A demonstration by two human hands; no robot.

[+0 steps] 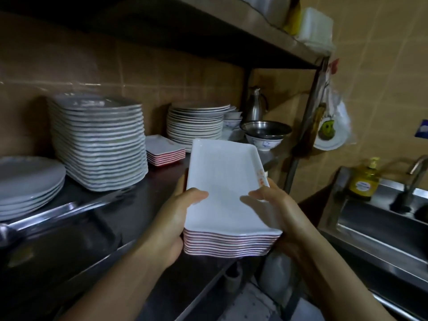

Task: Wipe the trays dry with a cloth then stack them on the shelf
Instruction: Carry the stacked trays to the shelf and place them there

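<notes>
The steel shelf [129, 205] runs in front of me from the left edge toward the sink, with a second shelf board [231, 31] overhead. On it, at the far left, sits a low pile of round white plates [27, 181]; just beside that rises a tall stack of white scalloped trays [99, 144]. Further back along the tiled wall stands another pile of round plates [196, 122], and between the two tall piles lies a short stack of red-edged trays [165, 150] already on the shelf. Behind those are a metal bowl [266, 129] resting on patterned bowls, and a steel jug [254, 105].

To my right is the steel sink [382, 218] with a yellow soap bottle [364, 179] on its rim near the tap [414, 172].

I hold a stack of white rectangular trays [227, 181] with red rims out over the shelf's front edge, tilted slightly, its far end pointing toward the short red-edged stack. My left hand [178, 218] grips the stack's left side, thumb curled over the top tray and fingers hidden beneath. My right hand [275, 209] grips the right side, thumb pressed on the top tray's rim, fingers wrapped under.
</notes>
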